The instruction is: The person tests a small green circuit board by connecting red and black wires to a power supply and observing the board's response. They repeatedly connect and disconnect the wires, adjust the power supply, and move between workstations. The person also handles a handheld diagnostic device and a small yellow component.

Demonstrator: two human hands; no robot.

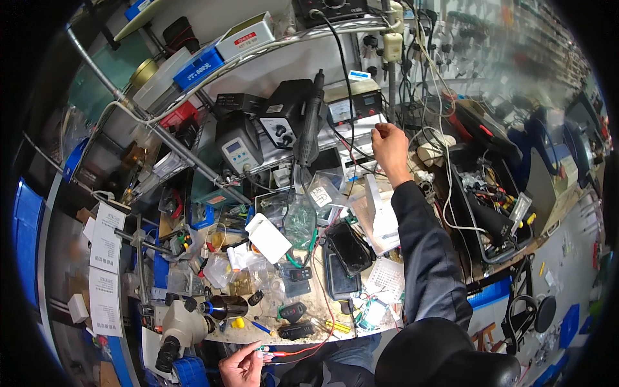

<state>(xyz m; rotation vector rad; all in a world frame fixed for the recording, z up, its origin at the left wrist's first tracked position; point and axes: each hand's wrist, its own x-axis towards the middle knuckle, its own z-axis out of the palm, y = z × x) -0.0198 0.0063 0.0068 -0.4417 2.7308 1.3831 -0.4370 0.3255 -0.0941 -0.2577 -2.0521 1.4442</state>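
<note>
Well, my left hand (240,367) is nearly closed, pinching a small green board (262,349) between thumb and fingertips, low in front of me, just off the near edge of the surface (242,336). My right hand (391,148) is stretched far forward, fingers curled and half closed, beside the front of the power supply (354,106); whether it grips or touches anything there, I cannot tell.

The board sticks out past my fingertips toward the right; it is too small to make out which way its long axis runs. A red clip (280,353) meets it from the right and lies almost level, its tip toward my fingers and its tail to the right. From there a thin red lead bends up across the surface.

The surface is pale and crowded. Near its front edge are a key fob (293,312), a blue-tipped driver (263,328) and a brown bottle (225,307). A white box (268,238) lies tilted further back, with a black phone-like slab (348,248) to its right. A microscope (182,327) stands at the left corner. Behind, a soldering station (238,143) sits beside an upright hot-air handle (311,129), under a shelf holding a blue box (198,67). On the right, a black tub (495,257) is full of tools, and small goods hang along the wall.
</note>
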